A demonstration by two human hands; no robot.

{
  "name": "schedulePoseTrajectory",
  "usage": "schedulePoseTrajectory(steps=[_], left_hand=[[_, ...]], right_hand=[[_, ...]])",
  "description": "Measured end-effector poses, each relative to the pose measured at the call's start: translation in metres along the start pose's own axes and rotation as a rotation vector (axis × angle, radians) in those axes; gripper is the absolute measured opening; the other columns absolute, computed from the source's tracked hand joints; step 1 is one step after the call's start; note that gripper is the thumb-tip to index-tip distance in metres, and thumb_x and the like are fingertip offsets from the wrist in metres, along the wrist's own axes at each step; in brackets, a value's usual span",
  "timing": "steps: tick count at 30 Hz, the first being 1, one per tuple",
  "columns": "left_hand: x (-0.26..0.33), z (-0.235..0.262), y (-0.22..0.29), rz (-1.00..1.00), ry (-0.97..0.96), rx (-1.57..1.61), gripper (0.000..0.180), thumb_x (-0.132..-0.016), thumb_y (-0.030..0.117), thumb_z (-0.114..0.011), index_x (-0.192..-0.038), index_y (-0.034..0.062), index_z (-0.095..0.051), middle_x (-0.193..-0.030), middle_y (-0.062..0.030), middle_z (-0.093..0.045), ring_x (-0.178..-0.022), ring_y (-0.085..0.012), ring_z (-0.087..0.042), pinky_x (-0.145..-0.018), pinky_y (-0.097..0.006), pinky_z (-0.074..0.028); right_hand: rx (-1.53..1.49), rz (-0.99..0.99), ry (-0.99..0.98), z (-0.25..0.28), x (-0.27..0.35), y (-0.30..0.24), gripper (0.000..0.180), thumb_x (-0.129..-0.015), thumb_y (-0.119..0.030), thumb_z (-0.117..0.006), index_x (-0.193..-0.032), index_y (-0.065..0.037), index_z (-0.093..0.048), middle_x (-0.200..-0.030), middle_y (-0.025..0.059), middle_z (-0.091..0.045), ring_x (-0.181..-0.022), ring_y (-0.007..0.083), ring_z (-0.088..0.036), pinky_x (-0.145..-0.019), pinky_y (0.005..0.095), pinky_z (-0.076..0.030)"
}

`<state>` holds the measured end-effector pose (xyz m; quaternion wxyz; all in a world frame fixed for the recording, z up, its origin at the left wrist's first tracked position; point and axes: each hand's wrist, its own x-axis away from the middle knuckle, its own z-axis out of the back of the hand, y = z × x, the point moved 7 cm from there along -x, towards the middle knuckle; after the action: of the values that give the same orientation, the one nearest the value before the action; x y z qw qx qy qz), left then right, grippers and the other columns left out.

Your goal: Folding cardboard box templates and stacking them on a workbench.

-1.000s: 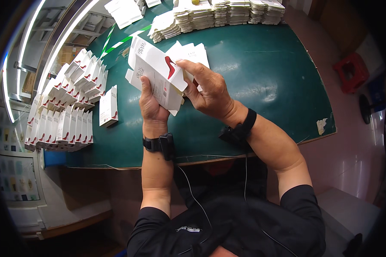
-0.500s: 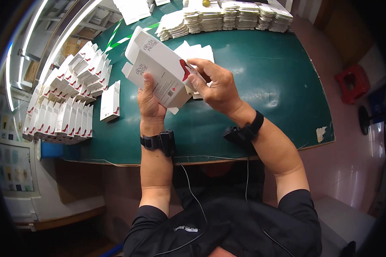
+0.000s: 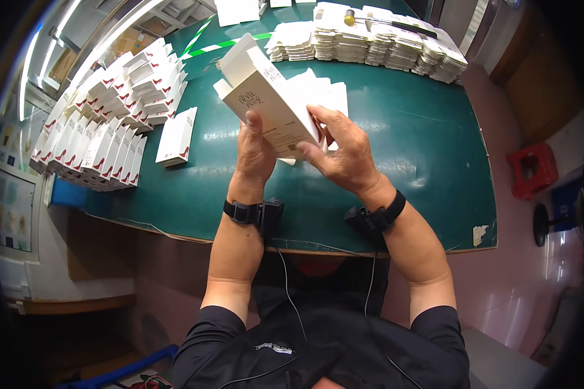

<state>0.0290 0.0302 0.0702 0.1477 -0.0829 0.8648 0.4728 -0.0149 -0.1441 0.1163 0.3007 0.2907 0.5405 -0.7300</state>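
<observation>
Evidently thin card: the box (image 3: 269, 107) is held aloft over the green tabletop (image 3: 422, 142), tilted, its upper end open with flaps sticking out. Handling estimate: light, looks empty; walls stiff along the folded edges, but likely to dent or bow if squeezed mid-panel; printed faces appear smooth, perhaps a little slippery; flaps the weakest part, apt to crease. Best hold: low on the long edges, light pressure, clear of the open end. Left hand (image 3: 254, 152): wrapped on the lower left part of the box, thumb flat along the near face; its other fingers are behind the card, so their spread cannot be told. Right hand (image 3: 345, 152): at the lower right of the box, fingers (image 3: 331, 118) half curled with a narrow gap to the thumb, touching the card; whether pinching or merely pressing, cannot tell. Surroundings: loose flat cartons (image 3: 334, 91) just beyond the box, stacked flat cartons (image 3: 344, 48) farther beyond it, a single carton (image 3: 176, 136) left of it.
</observation>
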Motion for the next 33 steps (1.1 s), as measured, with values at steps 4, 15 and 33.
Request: schedulePoseTrajectory(steps=[4, 15, 33], left_hand=[[0.0, -0.011, 0.012, 0.03, 0.016, 0.176, 0.055, -0.098, 0.049, -0.066, -0.129, 0.0053, -0.053, -0.118, -0.0098, -0.067, -0.105, -0.0202, -0.068, -0.092, -0.033, -0.057], [-0.009, 0.04, 0.003, 0.026, 0.124, -0.033, 0.026, -0.1, 0.029, -0.068, -0.112, 0.0066, -0.06, -0.106, -0.0047, -0.071, -0.097, -0.0139, -0.067, -0.087, -0.033, -0.056], [-0.014, 0.062, -0.051, 0.121, 0.123, -0.824, 0.034, -0.095, 0.009, -0.063, -0.126, -0.0051, -0.061, -0.133, -0.0165, -0.059, -0.121, -0.0261, -0.061, -0.1, -0.036, -0.051]], right_hand=[[-0.122, -0.184, -0.04, -0.001, 0.005, 0.02, 0.038, -0.093, -0.017, -0.074, -0.124, 0.001, -0.065, -0.1, 0.0124, -0.074, -0.083, 0.0143, -0.069, -0.072, 0.0291, -0.057], [-0.392, -0.466, -0.109, -0.001, 0.001, 0.053, 0.042, -0.1, -0.008, -0.065, -0.139, 0.003, -0.053, -0.104, 0.0115, -0.074, -0.091, 0.0123, -0.069, -0.084, 0.0264, -0.055], [-0.246, -0.55, 0.213, 0.022, 0.005, 0.1, 0.049, -0.098, -0.005, -0.067, -0.14, 0.008, -0.047, -0.104, 0.0142, -0.074, -0.09, 0.0131, -0.07, -0.079, 0.0246, -0.057]])
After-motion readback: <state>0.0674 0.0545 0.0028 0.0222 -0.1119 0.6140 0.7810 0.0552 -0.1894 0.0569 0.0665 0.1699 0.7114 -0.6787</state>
